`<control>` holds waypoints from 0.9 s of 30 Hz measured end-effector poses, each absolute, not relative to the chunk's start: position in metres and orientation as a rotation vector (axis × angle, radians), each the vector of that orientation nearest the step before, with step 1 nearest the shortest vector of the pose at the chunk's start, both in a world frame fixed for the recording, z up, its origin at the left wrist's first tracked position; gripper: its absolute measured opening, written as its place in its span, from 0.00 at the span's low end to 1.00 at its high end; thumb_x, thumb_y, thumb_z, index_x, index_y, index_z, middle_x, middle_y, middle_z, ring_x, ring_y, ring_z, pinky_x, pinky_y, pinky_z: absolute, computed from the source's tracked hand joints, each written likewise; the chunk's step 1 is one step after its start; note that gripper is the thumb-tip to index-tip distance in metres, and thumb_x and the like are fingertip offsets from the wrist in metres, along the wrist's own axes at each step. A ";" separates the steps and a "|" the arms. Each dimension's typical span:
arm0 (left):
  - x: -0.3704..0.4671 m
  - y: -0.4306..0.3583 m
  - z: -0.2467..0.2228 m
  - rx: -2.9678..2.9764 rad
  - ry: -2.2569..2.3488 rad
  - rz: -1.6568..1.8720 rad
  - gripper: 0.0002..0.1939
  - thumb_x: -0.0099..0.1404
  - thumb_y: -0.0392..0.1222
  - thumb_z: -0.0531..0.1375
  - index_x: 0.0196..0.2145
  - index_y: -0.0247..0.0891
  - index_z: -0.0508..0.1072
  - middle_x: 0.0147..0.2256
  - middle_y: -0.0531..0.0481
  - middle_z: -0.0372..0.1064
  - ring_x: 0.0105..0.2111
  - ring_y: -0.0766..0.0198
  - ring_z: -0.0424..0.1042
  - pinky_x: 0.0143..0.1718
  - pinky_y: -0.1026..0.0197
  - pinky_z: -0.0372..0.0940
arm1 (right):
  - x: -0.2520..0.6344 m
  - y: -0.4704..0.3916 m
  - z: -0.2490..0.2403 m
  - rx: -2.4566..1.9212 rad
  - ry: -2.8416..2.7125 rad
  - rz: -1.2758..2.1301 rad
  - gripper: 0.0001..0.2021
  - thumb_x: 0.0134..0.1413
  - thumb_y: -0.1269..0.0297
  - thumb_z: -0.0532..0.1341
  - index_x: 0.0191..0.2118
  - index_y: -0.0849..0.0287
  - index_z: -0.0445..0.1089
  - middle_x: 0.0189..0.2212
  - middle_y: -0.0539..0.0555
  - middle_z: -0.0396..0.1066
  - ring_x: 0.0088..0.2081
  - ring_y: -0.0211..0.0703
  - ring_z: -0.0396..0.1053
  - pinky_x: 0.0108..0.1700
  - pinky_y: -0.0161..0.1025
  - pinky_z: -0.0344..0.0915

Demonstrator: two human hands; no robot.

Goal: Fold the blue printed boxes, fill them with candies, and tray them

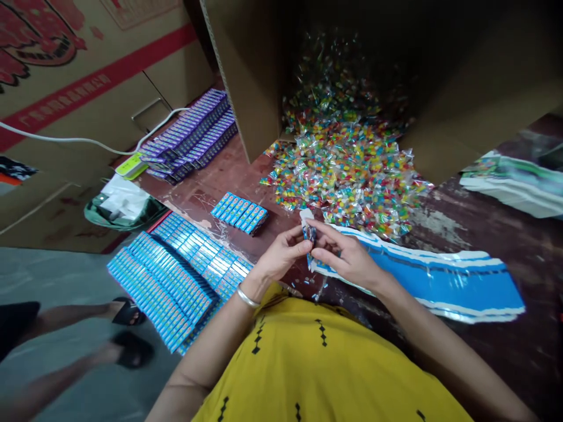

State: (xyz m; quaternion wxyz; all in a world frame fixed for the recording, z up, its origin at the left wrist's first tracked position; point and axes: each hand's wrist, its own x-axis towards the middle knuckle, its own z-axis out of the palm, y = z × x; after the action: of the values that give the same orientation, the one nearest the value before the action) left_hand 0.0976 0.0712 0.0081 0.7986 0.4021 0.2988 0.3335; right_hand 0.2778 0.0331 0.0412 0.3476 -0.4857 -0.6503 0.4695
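Note:
My left hand [281, 255] and my right hand [347, 258] meet over the dark table and both pinch a small blue box [309, 233] with a white flap sticking up. A silver bangle sits on my left wrist. Just beyond the hands lies a heap of clear sachets with coloured candies [347, 170], spilling from a big tipped cardboard carton [250, 76]. A fanned stack of flat blue box blanks [457, 281] stretches to the right, under my right hand.
Rows of filled blue boxes [176, 275] cover the table's left, with a smaller batch [240, 213] behind. Purple boxes [193, 132] lie further back beside a power strip [129, 166]. Green printed sheets [514, 181] sit far right. Another person's sandalled feet [127, 331] stand at left.

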 end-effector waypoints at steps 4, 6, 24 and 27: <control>0.091 0.068 0.009 0.963 0.632 0.628 0.27 0.53 0.51 0.69 0.49 0.37 0.76 0.43 0.44 0.75 0.42 0.56 0.73 0.45 0.57 0.66 | 0.283 0.041 0.051 -1.256 -1.736 1.362 0.17 0.54 0.62 0.64 0.50 0.53 0.65 0.25 0.45 0.68 0.24 0.35 0.65 0.26 0.32 0.60; 0.088 0.066 0.011 1.081 0.635 0.558 0.24 0.54 0.51 0.68 0.47 0.37 0.77 0.41 0.46 0.75 0.43 0.55 0.73 0.45 0.58 0.65 | 0.289 0.047 0.056 -1.238 -1.757 1.467 0.10 0.53 0.62 0.65 0.40 0.55 0.66 0.23 0.45 0.68 0.23 0.35 0.66 0.25 0.31 0.60; 0.106 0.045 0.004 1.096 1.067 1.206 0.29 0.58 0.44 0.67 0.56 0.43 0.65 0.44 0.47 0.74 0.41 0.62 0.74 0.44 0.59 0.69 | 0.248 0.032 0.010 -1.401 -1.231 0.981 0.16 0.56 0.56 0.63 0.49 0.53 0.71 0.29 0.49 0.68 0.28 0.38 0.64 0.31 0.37 0.64; 0.100 0.046 0.009 1.189 1.030 1.130 0.27 0.62 0.45 0.64 0.57 0.42 0.65 0.50 0.45 0.71 0.47 0.59 0.73 0.49 0.57 0.68 | 0.244 0.033 0.009 -1.389 -1.223 0.976 0.22 0.57 0.56 0.61 0.57 0.50 0.67 0.35 0.52 0.71 0.31 0.41 0.67 0.35 0.39 0.67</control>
State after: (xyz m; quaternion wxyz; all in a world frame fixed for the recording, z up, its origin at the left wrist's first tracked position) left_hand 0.1003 0.0462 0.0088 0.5665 0.5057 0.4382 0.4809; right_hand 0.2442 0.0325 0.0090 0.5012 -0.5746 -0.5058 0.4036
